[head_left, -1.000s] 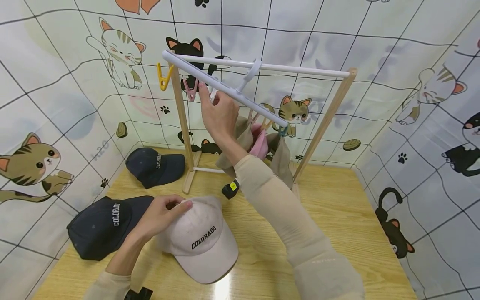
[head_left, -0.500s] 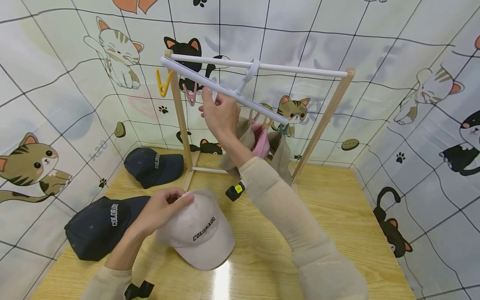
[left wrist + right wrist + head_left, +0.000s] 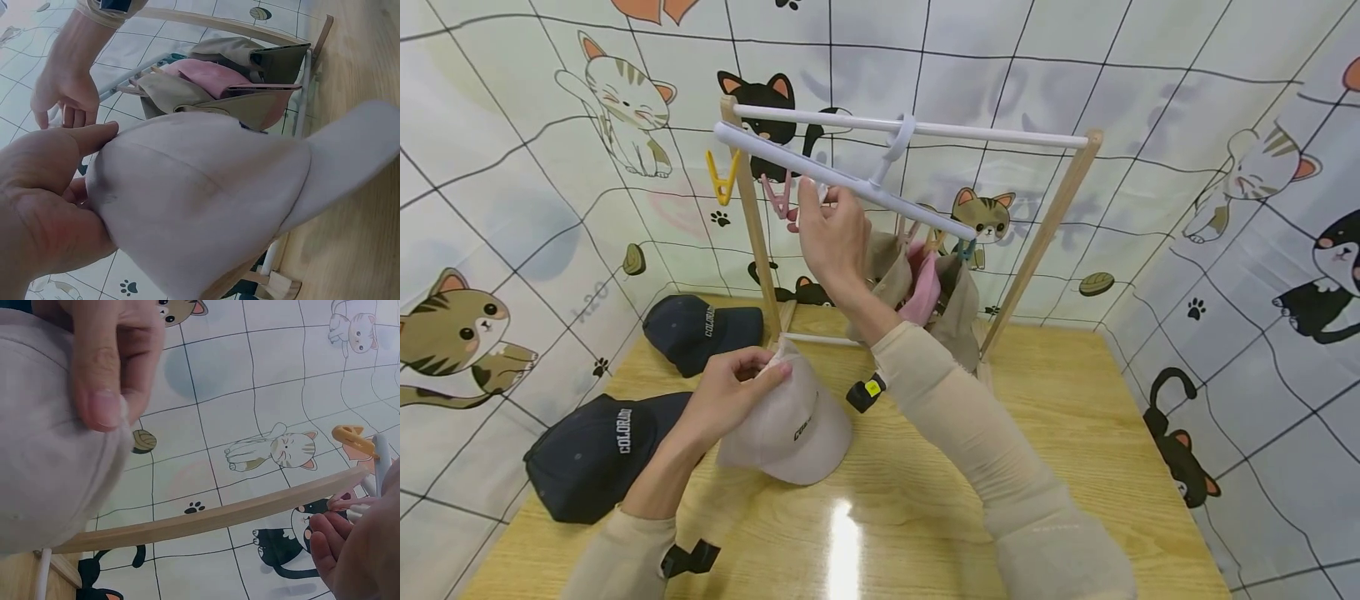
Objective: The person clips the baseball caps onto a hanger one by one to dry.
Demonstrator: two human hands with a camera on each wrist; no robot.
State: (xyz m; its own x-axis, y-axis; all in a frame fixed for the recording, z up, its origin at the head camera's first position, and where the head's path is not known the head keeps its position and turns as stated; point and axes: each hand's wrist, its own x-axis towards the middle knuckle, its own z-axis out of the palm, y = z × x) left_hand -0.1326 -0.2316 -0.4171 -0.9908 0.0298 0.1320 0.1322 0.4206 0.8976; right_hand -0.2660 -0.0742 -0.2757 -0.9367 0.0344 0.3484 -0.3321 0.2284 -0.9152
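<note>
My left hand (image 3: pixel 722 400) pinches the top of a pale baseball cap (image 3: pixel 790 425), which hangs tilted with its brim down. In the left wrist view its crown fills the middle, with the thumb pressed near the top. My right hand (image 3: pixel 837 242) is raised under a pale lilac hanger (image 3: pixel 775 154) and pinches a white clothespin (image 3: pixel 356 514), largely hidden by the fingers. To its left on the hanger are a pink clothespin (image 3: pixel 777 196) and a yellow clothespin (image 3: pixel 722 179). Beige caps (image 3: pixel 958 308) and a pink cap (image 3: pixel 922 287) hang clipped at its right end.
The hanger hooks on the white rod (image 3: pixel 1000 133) of a rack with wooden posts (image 3: pixel 1045 242). Two navy caps lie on the wooden table (image 3: pixel 1060 433): one at the back (image 3: pixel 700 329), one nearer (image 3: pixel 591 458). Cat-print cloth (image 3: pixel 1150 167) surrounds the table.
My left hand has lifted the pale cap up towards the hanger, tilting its brim down. My right hand stays at the white clothespin; the hanger's left end has dipped slightly.
</note>
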